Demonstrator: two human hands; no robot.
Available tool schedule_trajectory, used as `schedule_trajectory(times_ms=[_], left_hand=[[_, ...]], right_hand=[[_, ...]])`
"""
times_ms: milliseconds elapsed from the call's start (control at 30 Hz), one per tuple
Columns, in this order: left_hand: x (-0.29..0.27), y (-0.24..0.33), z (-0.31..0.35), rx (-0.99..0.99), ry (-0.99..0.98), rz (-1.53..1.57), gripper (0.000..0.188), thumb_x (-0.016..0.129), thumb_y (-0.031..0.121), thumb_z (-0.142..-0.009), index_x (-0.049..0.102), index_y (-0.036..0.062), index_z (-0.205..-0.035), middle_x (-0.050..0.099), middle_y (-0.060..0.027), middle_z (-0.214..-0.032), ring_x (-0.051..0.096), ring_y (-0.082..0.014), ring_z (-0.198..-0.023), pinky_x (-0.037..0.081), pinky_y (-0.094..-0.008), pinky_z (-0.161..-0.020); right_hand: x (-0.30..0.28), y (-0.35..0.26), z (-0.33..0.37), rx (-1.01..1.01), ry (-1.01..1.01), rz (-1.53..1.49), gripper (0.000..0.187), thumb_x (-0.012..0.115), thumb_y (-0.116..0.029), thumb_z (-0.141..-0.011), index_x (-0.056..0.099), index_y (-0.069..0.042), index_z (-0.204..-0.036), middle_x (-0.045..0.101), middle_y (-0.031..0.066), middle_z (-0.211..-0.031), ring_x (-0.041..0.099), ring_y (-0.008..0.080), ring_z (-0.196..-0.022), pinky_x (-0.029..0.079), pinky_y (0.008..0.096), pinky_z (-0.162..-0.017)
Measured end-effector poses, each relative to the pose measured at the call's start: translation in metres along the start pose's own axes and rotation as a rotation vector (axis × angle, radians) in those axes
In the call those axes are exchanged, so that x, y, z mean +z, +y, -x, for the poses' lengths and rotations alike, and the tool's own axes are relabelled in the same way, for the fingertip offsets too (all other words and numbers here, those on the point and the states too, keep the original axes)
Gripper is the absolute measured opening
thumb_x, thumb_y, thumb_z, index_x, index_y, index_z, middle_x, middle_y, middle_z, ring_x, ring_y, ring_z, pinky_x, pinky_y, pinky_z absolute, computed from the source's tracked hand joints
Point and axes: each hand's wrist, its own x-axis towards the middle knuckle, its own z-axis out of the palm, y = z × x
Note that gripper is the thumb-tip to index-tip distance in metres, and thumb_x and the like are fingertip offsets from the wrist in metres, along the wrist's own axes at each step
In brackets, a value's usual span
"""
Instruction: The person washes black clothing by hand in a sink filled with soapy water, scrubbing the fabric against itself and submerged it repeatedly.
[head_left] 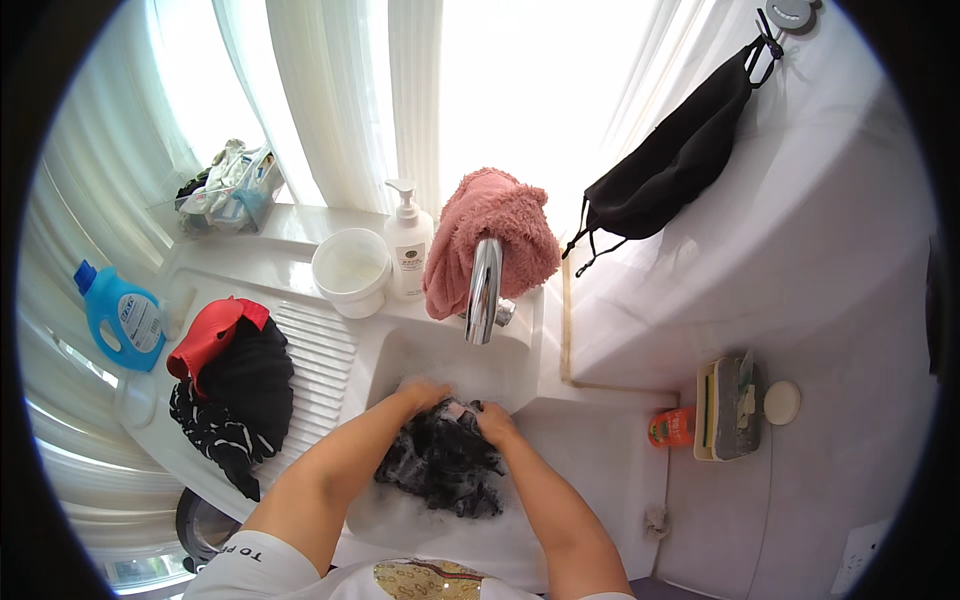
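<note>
A wet black cloth [440, 468], streaked with white suds, lies bunched in the white sink [400, 350]. Its exact kind of garment cannot be made out. At its upper left edge my left hand [426, 393] grips the fabric, fingers partly hidden by it. Close by on the right, my right hand [494, 421] is closed on the same cloth. A small pale pinkish patch shows between the two hands. Over the sink's far side reaches a chrome faucet [484, 290], a fluffy pink towel [490, 235] draped behind it.
Left of the sink, dark clothes [245, 400] and a red item [215, 335] lie on the ribbed washboard [320, 350]. A blue detergent bottle [125, 320], white bucket [352, 270] and pump bottle [408, 250] stand around it. A black mask [670, 150] hangs at right, above an orange bottle [672, 428].
</note>
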Motion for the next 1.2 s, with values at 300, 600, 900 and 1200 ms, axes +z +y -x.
schedule_trajectory(times_ms=[300, 600, 900, 1200], left_hand=[[-0.011, 0.061, 0.198, 0.545, 0.511, 0.492, 0.032, 0.072, 0.031, -0.076, 0.065, -0.0003, -0.080, 0.061, -0.0131, -0.065, 0.059, -0.0228, -0.060, 0.047, -0.0321, -0.059], [0.058, 0.024, 0.180, 0.051, 0.115, -0.318, 0.095, 0.044, 0.076, -0.077, 0.018, 0.0198, -0.149, 0.011, -0.0204, -0.152, 0.007, -0.0476, -0.138, 0.013, -0.0659, -0.105], [0.091, 0.009, 0.049, 0.091, -0.058, -0.035, 0.053, 0.047, 0.050, -0.089, 0.057, 0.0080, -0.120, 0.052, -0.0205, -0.124, 0.053, -0.0392, -0.111, 0.039, -0.0481, -0.096], [0.094, -0.027, -0.043, 0.113, -0.135, -0.112, 0.036, 0.055, 0.039, -0.085, 0.064, 0.0070, -0.099, 0.061, -0.0146, -0.102, 0.059, -0.0341, -0.095, 0.045, -0.0444, -0.083]], right_hand=[[-0.049, -0.021, 0.126, -0.567, 0.074, -0.034, 0.083, 0.080, -0.050, -0.063, 0.049, -0.008, -0.128, 0.056, 0.0153, -0.115, 0.057, 0.0278, -0.103, 0.046, 0.0389, -0.089], [0.028, -0.006, 0.151, -0.433, 0.003, 0.791, 0.107, 0.071, -0.068, -0.061, 0.026, -0.019, -0.144, 0.013, 0.0257, -0.147, 0.015, 0.0421, -0.136, 0.022, 0.0615, -0.104], [0.034, 0.030, 0.045, -0.320, -0.319, 0.224, 0.048, 0.068, -0.034, -0.075, 0.062, -0.001, -0.109, 0.053, 0.0239, -0.120, 0.053, 0.0334, -0.111, 0.042, 0.0437, -0.095], [0.077, 0.063, -0.031, -0.073, -0.358, 0.778, 0.027, 0.055, -0.010, -0.080, 0.067, -0.003, -0.103, 0.061, 0.0225, -0.109, 0.060, 0.0327, -0.103, 0.048, 0.0407, -0.086]])
